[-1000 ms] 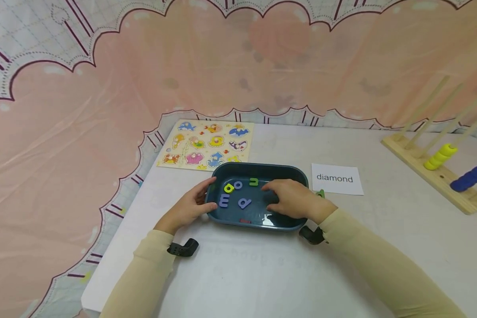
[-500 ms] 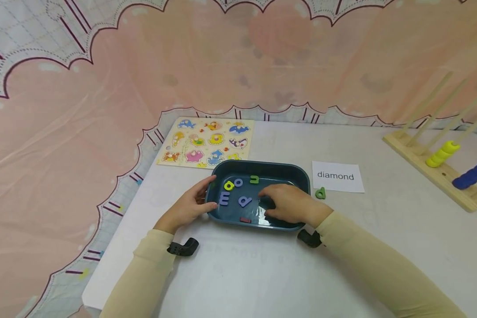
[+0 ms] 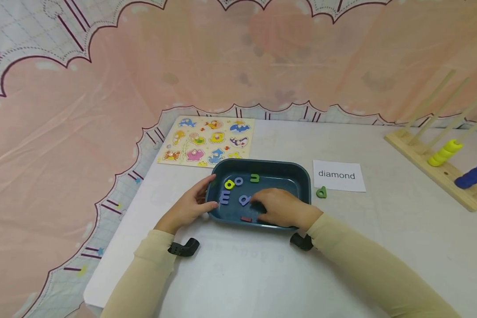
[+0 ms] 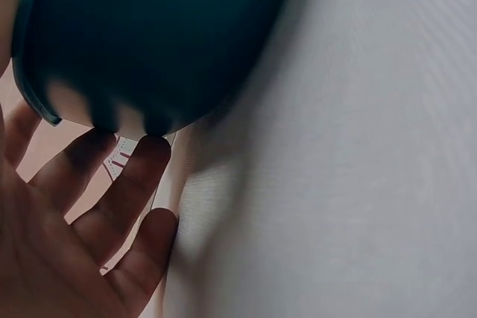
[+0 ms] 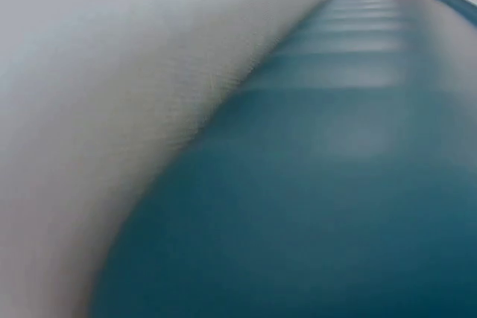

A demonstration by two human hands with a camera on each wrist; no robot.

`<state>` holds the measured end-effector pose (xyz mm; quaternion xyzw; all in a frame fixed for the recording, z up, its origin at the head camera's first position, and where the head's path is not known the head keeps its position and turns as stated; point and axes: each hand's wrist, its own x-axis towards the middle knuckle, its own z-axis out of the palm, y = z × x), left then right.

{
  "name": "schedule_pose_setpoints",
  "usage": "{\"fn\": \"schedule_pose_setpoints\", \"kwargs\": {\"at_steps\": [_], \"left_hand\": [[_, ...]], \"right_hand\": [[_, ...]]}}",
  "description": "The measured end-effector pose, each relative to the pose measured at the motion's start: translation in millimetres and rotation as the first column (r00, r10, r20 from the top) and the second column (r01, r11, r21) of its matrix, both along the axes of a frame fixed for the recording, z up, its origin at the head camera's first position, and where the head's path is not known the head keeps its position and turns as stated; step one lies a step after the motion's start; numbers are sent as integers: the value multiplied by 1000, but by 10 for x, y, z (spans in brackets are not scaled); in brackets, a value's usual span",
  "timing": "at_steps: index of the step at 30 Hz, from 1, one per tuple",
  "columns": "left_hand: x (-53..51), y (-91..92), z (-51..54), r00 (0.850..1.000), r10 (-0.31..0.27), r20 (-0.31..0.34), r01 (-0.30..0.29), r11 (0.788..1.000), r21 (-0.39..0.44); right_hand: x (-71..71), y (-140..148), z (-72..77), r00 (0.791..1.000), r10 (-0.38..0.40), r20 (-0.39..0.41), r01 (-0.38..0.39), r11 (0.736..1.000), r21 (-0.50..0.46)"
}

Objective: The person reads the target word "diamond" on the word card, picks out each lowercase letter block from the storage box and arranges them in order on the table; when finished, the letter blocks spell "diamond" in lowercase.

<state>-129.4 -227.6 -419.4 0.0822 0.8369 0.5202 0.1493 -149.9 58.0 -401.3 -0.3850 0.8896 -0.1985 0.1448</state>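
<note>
A dark teal tray holds several letters: a purple m, a yellow letter, a purple o, a green letter, a purple letter and a red piece. My left hand grips the tray's left end, thumb on the rim; in the left wrist view its fingertips touch the outer wall. Inside the tray, my right hand is lowered with bent fingers beside the purple letter; whether it touches it is hidden. The right wrist view shows mostly the tray's outer wall.
Right of the tray lie a white card reading "diamond" and a green letter. An animal puzzle board is behind the tray's left side. A wooden bead stand stands at the far right.
My right hand has moved left inside the tray, up to the purple letter, and the green letter beside the card has come fully into view. My left hand has stayed on the tray.
</note>
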Motion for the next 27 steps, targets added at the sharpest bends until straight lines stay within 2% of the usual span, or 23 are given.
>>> {"fn": "schedule_pose_setpoints", "kwargs": {"at_steps": [10,19,27], "left_hand": [[-12,9,30,1000,-21,20,21,1000,-5],[-22,11,41,999,-24,22,25,999,-29],[-50,13,22,999,-36,19,36,999,-36]], "right_hand": [[-4,-162,28,998,52,27,-52,999,6],[-26,-199,-7,996,82,-27,-82,997,-1],[-57,-223,-35,995,90,-43,-90,996,-6]]}}
